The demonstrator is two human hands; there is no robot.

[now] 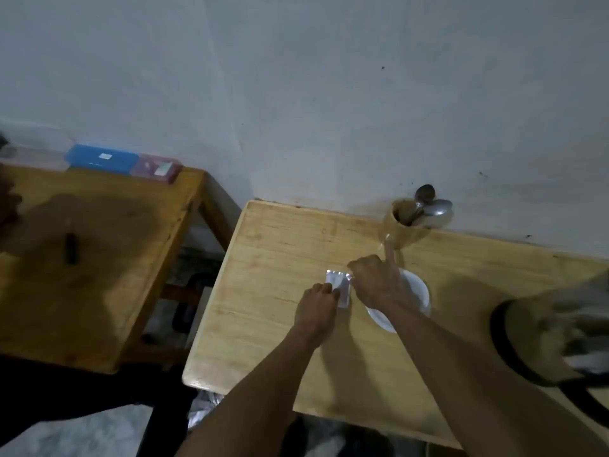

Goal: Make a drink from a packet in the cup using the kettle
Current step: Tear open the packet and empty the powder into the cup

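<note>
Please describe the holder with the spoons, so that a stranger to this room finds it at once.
Look at the light wooden table against the white wall. At its far edge, beyond the white cup, stands a tan cylindrical holder. Only it has metal spoons sticking out.

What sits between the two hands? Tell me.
In the head view, the packet spans the gap: the left hand pinches its near edge and the right hand grips its far side, beside the white cup.
</note>
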